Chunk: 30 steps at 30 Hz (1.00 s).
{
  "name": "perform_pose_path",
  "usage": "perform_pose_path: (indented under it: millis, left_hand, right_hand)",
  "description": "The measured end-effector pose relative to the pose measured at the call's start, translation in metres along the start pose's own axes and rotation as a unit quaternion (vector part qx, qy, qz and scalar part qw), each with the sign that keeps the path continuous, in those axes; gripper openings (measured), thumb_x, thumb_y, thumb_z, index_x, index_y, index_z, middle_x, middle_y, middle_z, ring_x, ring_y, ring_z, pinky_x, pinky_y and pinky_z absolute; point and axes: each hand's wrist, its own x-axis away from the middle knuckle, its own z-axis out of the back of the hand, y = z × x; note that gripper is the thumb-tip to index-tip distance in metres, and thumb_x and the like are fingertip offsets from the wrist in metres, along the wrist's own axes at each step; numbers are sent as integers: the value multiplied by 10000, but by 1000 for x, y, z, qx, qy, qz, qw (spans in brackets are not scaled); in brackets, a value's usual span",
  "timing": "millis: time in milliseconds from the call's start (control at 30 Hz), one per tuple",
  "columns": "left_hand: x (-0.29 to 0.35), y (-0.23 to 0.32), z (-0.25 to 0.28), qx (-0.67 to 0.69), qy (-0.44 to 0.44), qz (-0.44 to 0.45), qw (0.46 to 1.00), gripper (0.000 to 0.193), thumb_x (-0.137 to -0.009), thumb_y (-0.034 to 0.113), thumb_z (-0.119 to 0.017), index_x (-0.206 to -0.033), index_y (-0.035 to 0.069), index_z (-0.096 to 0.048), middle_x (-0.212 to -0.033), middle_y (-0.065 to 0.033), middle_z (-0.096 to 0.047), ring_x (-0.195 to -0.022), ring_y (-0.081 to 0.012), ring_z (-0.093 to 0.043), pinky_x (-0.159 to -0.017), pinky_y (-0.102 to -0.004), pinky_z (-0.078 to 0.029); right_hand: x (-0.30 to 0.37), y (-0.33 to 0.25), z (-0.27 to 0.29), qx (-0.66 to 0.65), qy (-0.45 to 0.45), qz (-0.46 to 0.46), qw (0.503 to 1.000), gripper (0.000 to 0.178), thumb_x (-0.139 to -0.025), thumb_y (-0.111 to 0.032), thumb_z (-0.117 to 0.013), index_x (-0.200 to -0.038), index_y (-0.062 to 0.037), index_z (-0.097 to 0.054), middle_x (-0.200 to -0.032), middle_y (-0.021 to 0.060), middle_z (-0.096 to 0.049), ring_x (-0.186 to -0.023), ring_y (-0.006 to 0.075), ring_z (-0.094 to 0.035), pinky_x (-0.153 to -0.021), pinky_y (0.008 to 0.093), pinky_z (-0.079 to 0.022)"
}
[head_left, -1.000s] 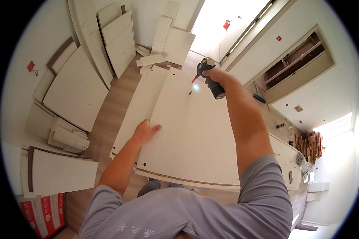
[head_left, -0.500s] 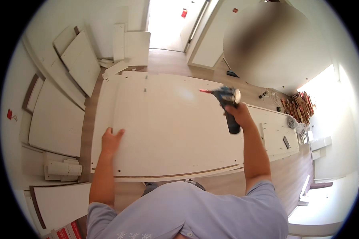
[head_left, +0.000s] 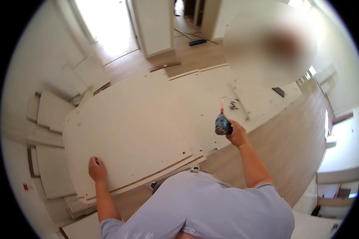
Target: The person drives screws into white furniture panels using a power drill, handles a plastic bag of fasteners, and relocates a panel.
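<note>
My right hand (head_left: 237, 134) grips a cordless drill (head_left: 222, 125) with a red-tipped bit pointing away from me. The drill hovers over the right-hand white panel (head_left: 195, 105), close to a small pile of dark hardware pieces (head_left: 233, 105). On the left, my left hand (head_left: 97, 169) is closed at the near part of a large white panel (head_left: 127, 119). Something small and dark shows at its fingertips, too small to name. Small holes dot the panels, and a brown groove (head_left: 155, 169) runs along the large panel's near edge.
A dark flat rectangular object (head_left: 278, 92) lies on boards at the right. Several white boards (head_left: 52, 171) lean along the left wall. Beyond the panels are a brown strip (head_left: 165, 66) and a dark broom head (head_left: 197, 42) on the wooden floor. A blurred patch hides the upper right.
The view has turned to the right. The drill has swung from pointing left to pointing away, over the right-hand panel. My left hand has gone from spread fingers to closed.
</note>
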Motion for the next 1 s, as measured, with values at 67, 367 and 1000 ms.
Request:
perform_pose_path:
  millis: [67, 367, 1000]
  left_hand:
    - [22, 54, -14, 21, -15, -17, 1000, 107, -1003, 177, -642, -980, 74, -625, -967, -116, -678, -919, -351, -660, -801, -487, -534]
    - [61, 184, -35, 61, -28, -131, 989, 84, -975, 154, -663, -988, 75, -636, -976, -115, -683, -953, -350, -658, -834, -488, -537]
    - [77, 387, -14, 408, -302, -110, 854, 268, -1020, 43, -549, -1280, 38, -613, -1107, -96, -685, -952, -172, -652, -868, -323, -555]
  right_hand:
    - [12, 22, -4, 21, -38, 5, 999, 679, -730, -154, -838, -1366, -112, -604, -1251, 131, -707, -1126, 352, -693, -969, 477, -549]
    - [-3, 65, -38, 65, -116, 49, 990, 693, -806, -133, -770, -1456, -126, -531, -1311, 101, -671, -1213, 277, -662, -969, 449, -490]
    - [-16, -73, -36, -705, -245, -193, 637, 464, -1107, -424, -546, -1359, -45, -634, -1317, 134, -681, -1209, 261, -661, -1030, 425, -526]
